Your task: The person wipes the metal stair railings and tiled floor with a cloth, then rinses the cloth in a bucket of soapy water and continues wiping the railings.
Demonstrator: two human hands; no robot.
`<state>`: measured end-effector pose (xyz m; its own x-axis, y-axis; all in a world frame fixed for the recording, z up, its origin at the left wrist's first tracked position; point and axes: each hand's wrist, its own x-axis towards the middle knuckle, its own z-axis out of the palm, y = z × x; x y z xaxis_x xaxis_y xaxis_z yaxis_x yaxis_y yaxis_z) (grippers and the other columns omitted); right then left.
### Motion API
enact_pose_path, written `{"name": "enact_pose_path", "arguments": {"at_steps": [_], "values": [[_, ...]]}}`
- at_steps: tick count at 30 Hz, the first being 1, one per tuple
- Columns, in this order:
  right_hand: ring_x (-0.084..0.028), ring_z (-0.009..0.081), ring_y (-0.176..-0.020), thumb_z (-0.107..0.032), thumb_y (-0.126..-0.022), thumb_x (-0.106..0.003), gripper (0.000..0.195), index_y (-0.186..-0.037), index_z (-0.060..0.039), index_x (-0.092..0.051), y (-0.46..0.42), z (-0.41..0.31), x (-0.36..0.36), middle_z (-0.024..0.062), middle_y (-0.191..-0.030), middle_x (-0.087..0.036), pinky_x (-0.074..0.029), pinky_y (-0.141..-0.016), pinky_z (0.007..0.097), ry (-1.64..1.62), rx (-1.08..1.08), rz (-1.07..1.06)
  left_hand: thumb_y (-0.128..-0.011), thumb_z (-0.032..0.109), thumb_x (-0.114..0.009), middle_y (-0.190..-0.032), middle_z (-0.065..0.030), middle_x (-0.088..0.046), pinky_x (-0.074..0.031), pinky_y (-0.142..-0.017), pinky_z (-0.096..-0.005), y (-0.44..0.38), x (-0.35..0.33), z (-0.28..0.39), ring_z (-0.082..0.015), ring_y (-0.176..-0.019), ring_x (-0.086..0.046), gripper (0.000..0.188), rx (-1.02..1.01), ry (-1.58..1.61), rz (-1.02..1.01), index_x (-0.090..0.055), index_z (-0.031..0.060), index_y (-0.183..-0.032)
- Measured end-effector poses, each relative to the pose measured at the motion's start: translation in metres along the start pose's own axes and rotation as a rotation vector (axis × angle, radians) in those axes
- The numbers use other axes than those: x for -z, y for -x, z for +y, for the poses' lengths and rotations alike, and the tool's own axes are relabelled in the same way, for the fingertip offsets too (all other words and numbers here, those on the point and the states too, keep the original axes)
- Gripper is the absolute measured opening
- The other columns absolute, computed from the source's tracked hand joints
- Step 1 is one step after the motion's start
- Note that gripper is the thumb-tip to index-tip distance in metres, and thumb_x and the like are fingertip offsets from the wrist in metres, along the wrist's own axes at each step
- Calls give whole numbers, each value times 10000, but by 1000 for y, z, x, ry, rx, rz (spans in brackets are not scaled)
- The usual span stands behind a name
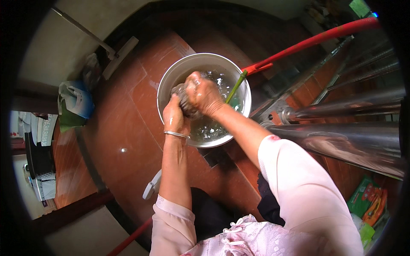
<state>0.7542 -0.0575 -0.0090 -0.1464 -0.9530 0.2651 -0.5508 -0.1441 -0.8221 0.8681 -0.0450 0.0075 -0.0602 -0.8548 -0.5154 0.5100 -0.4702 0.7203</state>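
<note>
A round metal pot (163, 75) with water in it stands on the tiled floor in front of me. Over its left part, both wet hands work at a grey-brown cloth or rag (185, 100), blurred and bunched up. My left hand (174, 113), a bangle at its wrist, grips it from the lower left. My right hand (201, 92) is closed against its upper right side; what lies within the fist is hidden. A green stalk (237, 86) leans on the pot's right inner wall, its lower end in the water.
A red pole or hose (307, 43) reaches the pot's right rim. Thick metal pipes (339, 136) run at the right. Plastic bags (75, 100) and a floor squeegee or mop (121, 57) stand at the upper left. Colourful packets (366, 201) lie at the lower right.
</note>
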Motion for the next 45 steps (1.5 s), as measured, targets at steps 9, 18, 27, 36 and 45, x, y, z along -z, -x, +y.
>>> {"name": "enact_pose_path", "arguments": {"at_steps": [9,18,27,36,45], "values": [[-589,349,-1036,-280,-858,-538,383,-1086,24,-584,-4,23,0,227,-1138,-592,-396,-941,490,664,-282,-579,-850,293,-613,-1056,-11,-575,-368,-851,-593,12,12,13,-238,-1005,-541,280,56,-226,180,-562,139,-1078],[-611,363,-996,-209,-788,-580,352,-1071,-3,-615,6,-23,29,256,-1035,-625,-472,-862,410,239,-390,-581,-905,486,-455,-1364,-144,-410,-357,-888,-683,24,-4,4,-337,-1216,-438,523,460,48,-63,-436,157,-1311],[-574,380,-870,-138,-797,-591,162,-910,-22,-596,46,-120,37,188,-920,-577,-447,-806,445,-114,187,-100,-955,344,-427,-1008,-89,-586,-498,-756,-387,23,13,-5,-214,-835,-575,300,-108,345,-571,-556,86,-1037],[-580,317,-798,-230,-762,-644,204,-854,-84,-535,28,-58,12,122,-828,-555,-475,-715,406,-170,288,118,-962,328,-454,-1077,-101,-586,-513,-816,-392,-11,20,-16,-217,-927,-596,349,-79,171,-341,-520,52,-1165],[-607,412,-710,-289,-883,-546,265,-947,-36,-500,-14,0,10,209,-732,-616,-492,-664,478,211,63,82,-916,200,-549,-994,-77,-614,-475,-744,-276,-12,19,-5,-158,-844,-599,285,-230,-405,107,-580,-35,-1074]]}}
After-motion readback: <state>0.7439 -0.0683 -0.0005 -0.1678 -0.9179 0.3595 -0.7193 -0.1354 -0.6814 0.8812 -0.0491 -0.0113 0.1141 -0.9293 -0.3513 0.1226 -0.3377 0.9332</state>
